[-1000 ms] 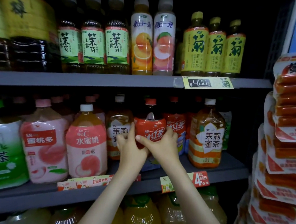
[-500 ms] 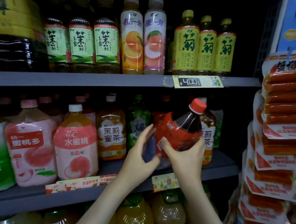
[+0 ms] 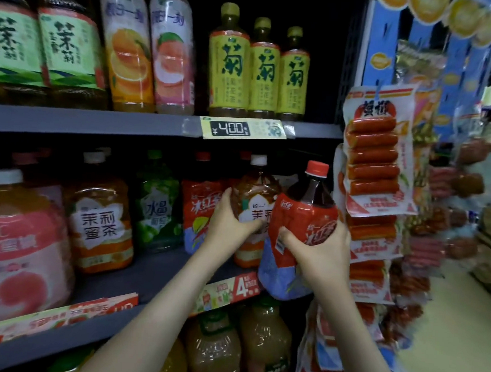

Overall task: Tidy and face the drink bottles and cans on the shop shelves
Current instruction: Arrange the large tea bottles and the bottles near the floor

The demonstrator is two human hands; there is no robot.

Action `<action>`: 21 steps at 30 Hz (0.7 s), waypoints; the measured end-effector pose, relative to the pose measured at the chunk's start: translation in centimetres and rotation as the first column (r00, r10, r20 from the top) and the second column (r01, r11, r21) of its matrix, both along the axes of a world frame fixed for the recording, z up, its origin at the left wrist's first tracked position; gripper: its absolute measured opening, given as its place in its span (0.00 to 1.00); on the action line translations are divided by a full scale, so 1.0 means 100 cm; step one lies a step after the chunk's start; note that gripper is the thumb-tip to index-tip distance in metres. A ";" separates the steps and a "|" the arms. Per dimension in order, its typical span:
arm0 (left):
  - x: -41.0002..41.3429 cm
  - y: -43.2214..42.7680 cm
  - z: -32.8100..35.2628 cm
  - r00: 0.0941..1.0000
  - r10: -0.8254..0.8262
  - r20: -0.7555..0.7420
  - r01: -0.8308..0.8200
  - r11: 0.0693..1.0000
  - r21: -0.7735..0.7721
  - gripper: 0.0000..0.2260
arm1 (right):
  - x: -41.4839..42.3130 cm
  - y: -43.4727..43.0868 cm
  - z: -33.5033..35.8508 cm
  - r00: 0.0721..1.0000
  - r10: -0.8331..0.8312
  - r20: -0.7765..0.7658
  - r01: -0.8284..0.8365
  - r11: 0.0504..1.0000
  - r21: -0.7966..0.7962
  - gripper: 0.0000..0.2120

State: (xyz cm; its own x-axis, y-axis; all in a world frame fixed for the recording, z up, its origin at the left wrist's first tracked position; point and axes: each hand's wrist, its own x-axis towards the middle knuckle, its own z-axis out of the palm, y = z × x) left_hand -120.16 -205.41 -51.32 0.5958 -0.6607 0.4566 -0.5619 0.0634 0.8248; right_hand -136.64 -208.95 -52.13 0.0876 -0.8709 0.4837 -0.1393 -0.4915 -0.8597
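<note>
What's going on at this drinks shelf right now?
A person is rearranging large bottles on the middle shelf. Their right hand holds a red-capped dark tea bottle in the air, in front of the shelf's right end. Their left hand grips the white-capped jasmine tea bottle standing on the shelf beside it.

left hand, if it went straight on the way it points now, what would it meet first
The white-capped tea bottle: the left hand grips it, so nothing lies between. Depth behind it is unclear.
</note>
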 end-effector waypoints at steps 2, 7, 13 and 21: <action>0.001 -0.011 0.004 0.999 -0.005 -0.045 0.006 1.000 0.029 0.42 | -0.003 -0.005 -0.001 0.999 0.004 -0.044 -0.003 1.000 0.007 0.45; -0.004 -0.022 0.001 0.993 0.110 -0.041 -0.107 0.992 0.063 0.41 | -0.005 -0.009 -0.005 0.996 -0.004 -0.085 0.004 1.000 0.006 0.46; -0.018 -0.001 0.003 0.996 0.090 0.022 -0.090 0.995 -0.032 0.36 | -0.008 -0.001 -0.005 0.997 0.006 -0.077 -0.005 1.000 0.004 0.46; -0.001 0.092 0.007 0.992 0.112 -0.052 -0.121 0.964 -0.238 0.33 | -0.007 -0.004 0.007 0.993 0.002 0.117 -0.004 1.000 0.016 0.44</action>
